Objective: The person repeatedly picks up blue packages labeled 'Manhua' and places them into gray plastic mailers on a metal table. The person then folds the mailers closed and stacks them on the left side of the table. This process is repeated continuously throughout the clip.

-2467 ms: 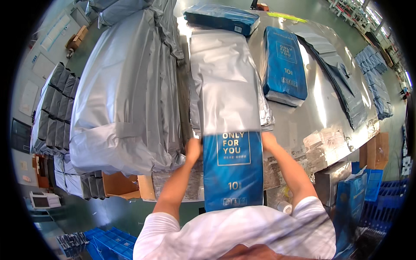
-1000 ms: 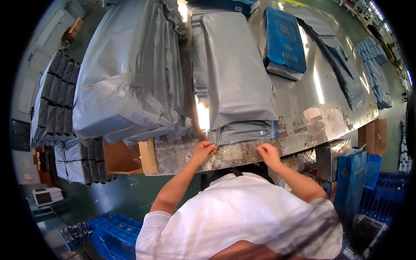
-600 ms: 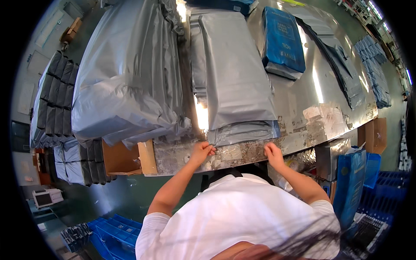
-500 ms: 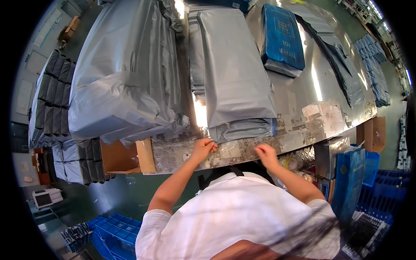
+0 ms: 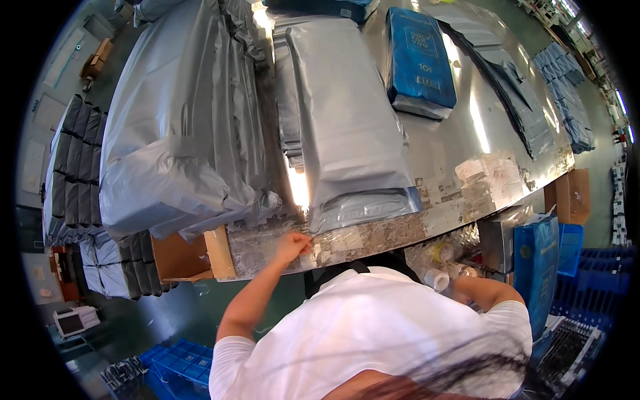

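Observation:
A long grey plastic bag [image 5: 353, 113] lies on the metal table, its flat end toward me. Beside the near left corner of that end is my left hand [image 5: 293, 247], its fingers curled and pressed together. Whether they pinch the corner or something small does not show. My right hand [image 5: 459, 288] is low at the right, below the table's front edge and next to a white tape roll [image 5: 437, 280]. Its fingers are hidden, so any grip on the roll cannot be made out.
Large grey wrapped bundles [image 5: 180, 127] fill the table's left side. Toward the right are a blue pack [image 5: 420, 63] and flat grey bags [image 5: 517, 100]. An open cardboard box [image 5: 183, 257] stands below the left edge. Blue crates [image 5: 177, 363] sit on the floor.
My right hand has left the table edge and dropped down to the right, among the tape rolls. My left hand has shifted slightly left and nearer to me. The bag's near end looks smoother.

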The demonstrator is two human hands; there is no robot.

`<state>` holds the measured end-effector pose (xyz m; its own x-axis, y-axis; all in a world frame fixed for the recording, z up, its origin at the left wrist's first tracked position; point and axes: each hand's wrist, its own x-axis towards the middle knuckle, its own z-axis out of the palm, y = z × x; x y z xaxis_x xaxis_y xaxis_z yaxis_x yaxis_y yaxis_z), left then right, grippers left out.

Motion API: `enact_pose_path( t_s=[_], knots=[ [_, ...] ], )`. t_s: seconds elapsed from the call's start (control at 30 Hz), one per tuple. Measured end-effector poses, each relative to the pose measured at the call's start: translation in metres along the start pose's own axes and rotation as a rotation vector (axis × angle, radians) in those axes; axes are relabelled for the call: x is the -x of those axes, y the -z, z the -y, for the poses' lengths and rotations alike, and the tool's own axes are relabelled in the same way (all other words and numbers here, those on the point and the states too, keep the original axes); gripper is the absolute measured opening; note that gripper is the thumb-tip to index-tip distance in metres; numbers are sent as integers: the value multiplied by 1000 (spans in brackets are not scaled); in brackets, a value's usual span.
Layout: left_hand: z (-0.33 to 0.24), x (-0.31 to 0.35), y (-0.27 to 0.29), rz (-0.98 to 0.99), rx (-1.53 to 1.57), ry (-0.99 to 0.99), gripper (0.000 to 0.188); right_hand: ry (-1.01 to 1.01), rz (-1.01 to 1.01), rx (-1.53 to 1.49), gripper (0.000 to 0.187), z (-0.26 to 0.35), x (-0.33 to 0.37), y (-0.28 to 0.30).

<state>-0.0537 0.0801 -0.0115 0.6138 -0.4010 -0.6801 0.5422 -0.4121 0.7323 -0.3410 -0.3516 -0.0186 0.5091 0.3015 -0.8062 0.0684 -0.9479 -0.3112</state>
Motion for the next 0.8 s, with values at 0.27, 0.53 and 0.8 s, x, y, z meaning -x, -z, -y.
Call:
enact_pose_path(
  t_s=[0.27,0.53,0.8],
  knots=[
    [-129,-6,5,-121,-1503,-1400,24,291,-991,683,44,14,-4,252],
    [-98,-21,2,-225,-1078,-1317,20,441,-1117,-46,17,-22,-52,229],
    [-34,14,-35,-713,-203,-500,36,95,-1304,-1118,35,36,-51,162]
  ],
)
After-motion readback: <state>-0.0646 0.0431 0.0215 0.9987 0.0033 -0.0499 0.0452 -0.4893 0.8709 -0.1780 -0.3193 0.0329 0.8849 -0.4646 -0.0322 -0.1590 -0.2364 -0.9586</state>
